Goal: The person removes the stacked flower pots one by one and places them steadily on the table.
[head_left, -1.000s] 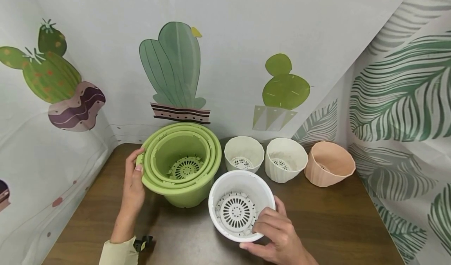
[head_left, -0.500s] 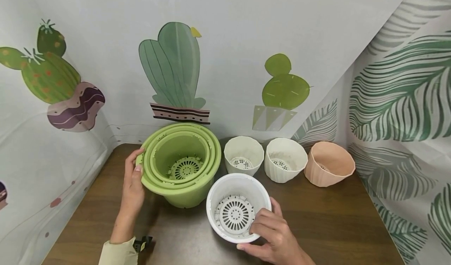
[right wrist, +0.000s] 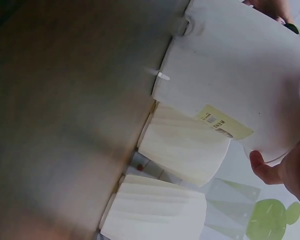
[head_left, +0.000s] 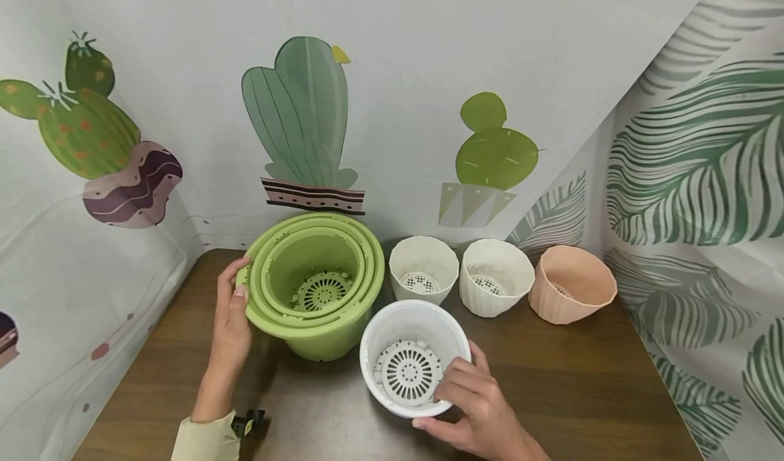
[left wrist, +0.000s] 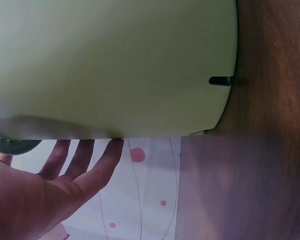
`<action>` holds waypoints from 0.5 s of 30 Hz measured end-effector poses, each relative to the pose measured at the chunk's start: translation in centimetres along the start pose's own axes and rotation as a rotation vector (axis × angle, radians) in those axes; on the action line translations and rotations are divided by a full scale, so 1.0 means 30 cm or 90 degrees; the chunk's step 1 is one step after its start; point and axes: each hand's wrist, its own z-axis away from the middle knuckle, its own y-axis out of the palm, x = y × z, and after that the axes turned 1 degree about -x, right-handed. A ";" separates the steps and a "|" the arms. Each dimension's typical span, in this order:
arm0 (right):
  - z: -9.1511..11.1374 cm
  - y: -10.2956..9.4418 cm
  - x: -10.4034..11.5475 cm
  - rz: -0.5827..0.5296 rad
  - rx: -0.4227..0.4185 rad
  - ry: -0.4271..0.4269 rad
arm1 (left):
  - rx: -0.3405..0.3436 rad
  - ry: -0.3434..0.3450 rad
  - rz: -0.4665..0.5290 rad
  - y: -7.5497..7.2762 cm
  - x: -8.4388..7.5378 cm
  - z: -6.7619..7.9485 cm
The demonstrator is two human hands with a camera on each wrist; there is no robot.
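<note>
My left hand (head_left: 231, 321) holds the left rim of a stack of nested green flower pots (head_left: 327, 344), thumb on the rim. In the left wrist view, the fingers (left wrist: 97, 175) reach along the outside of the green pot's wall (left wrist: 115, 70). My right hand (head_left: 478, 403) grips a white flower pot (head_left: 422, 318) at its right front rim, some fingers inside and the thumb at the outer front. The white pot has a slotted bottom, and a yellow label (right wrist: 222, 121) shows on its side in the right wrist view. It stands close to the green stack's right side.
Behind the white pot stand two smaller off-white pots (head_left: 425, 253) in a row with a peach pot (head_left: 563, 308) at the right. The brown wooden table (head_left: 588, 393) meets a cactus-print cloth (head_left: 404, 107) at the back.
My right hand has moved the white pot slightly left and toward me, mostly in the first half second. The left hand and the green stack stay put.
</note>
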 end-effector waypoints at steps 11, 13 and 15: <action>0.029 -0.016 0.013 0.031 0.101 0.103 | 0.001 0.005 -0.001 -0.001 -0.002 -0.002; 0.032 -0.019 0.014 0.040 0.113 0.107 | 0.002 0.003 -0.001 0.000 -0.003 -0.001; 0.035 -0.020 0.016 0.049 0.119 0.102 | 0.002 0.002 -0.002 0.001 -0.004 0.000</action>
